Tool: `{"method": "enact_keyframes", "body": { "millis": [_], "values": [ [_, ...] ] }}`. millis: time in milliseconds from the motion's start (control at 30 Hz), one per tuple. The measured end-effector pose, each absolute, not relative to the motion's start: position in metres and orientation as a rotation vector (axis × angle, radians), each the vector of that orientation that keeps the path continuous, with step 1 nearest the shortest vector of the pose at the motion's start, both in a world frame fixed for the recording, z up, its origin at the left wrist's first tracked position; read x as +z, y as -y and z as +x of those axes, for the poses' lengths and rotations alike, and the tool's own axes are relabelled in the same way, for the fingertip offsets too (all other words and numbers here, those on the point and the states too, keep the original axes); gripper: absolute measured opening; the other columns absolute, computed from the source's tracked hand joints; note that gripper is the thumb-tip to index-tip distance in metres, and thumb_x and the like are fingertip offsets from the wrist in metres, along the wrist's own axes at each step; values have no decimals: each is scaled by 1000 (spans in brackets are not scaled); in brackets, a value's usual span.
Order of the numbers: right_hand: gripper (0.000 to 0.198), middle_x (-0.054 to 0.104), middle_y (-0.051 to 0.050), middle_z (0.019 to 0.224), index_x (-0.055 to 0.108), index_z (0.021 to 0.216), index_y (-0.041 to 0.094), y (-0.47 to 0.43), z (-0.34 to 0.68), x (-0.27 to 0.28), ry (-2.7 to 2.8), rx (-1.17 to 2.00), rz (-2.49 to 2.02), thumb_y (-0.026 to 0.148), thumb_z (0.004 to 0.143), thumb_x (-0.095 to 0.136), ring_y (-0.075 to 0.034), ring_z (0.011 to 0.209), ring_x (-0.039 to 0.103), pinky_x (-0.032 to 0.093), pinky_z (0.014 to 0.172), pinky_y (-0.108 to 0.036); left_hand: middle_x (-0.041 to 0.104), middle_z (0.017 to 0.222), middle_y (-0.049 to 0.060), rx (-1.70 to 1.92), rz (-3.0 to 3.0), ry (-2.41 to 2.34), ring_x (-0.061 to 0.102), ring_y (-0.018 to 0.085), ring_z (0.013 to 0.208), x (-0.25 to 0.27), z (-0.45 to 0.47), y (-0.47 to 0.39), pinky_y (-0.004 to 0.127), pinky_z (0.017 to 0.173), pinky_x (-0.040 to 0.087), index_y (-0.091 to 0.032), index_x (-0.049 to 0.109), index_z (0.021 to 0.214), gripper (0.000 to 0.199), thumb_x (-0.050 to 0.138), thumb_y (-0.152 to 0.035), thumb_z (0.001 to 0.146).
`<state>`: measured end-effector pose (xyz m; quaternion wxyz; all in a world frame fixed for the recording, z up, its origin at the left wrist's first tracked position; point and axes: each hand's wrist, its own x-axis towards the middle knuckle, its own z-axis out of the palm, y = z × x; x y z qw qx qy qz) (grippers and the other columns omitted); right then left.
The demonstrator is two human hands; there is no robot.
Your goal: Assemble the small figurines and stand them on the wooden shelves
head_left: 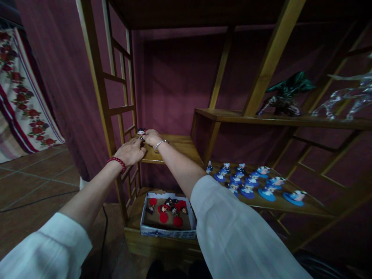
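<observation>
A small doll figurine (141,132) with black hair stands upright at the left end of the middle wooden shelf (177,146). My right hand (152,138), with a silver bangle at the wrist, has its fingers closed on the figurine's right side. Just below and in front, my left hand (131,152) lies with stretched fingers by the figurine's base, thumb apart; its fingertips are partly hidden. On the lower shelf under my arms sits an open cardboard box (167,233) holding several similar figurines (163,209) with red round bases.
Several blue-based figurines (248,190) stand in rows on the shelf at right. Higher up are a dark green sculpture (286,95) and a clear glass animal figure (345,97). A lattice side panel (119,110) borders the shelf at left. A black cable (40,200) crosses the tiled floor.
</observation>
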<state>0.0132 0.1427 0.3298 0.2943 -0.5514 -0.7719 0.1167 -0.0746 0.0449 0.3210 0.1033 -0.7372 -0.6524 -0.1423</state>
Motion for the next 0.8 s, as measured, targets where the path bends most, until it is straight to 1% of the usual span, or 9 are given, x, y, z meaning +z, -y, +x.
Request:
{"method": "enact_keyframes", "body": {
  "millis": [200,400,567,700,800],
  "values": [
    [20,63,-4,73,67,83,15,-141,16,330,2003,385,-1475,23,69,55,-11,64,55,33,51,-18,53,119,11,-428,-2148,1944,49,23,110,321,-73,-43,34,89,39,-16,47,110,42,26,-35,79],
    [20,64,-6,78,66,84,13,-130,23,330,1940,413,-1460,21,68,57,-13,68,58,35,52,-18,55,117,12,-475,-2114,1949,52,25,105,320,-72,-39,35,85,41,-16,49,108,42,27,-37,79],
    [26,66,-6,84,64,92,15,-117,31,331,1853,498,-1428,18,67,56,-13,68,59,37,53,-18,60,109,11,-499,-2074,1979,57,25,97,320,-70,-34,34,79,44,-19,52,107,43,27,-40,79],
    [24,66,-6,82,65,89,15,-106,39,331,1884,485,-1410,20,68,54,-13,68,59,38,55,-18,63,104,12,-516,-1989,2016,59,24,92,319,-67,-29,33,75,44,-19,53,107,42,26,-38,80],
    [25,67,-4,82,65,91,17,-97,45,328,1873,502,-1366,18,68,54,-12,70,59,39,56,-18,64,99,12,-523,-1913,2010,60,23,88,317,-65,-23,32,73,44,-17,56,101,43,24,-37,82]
  ]
}}
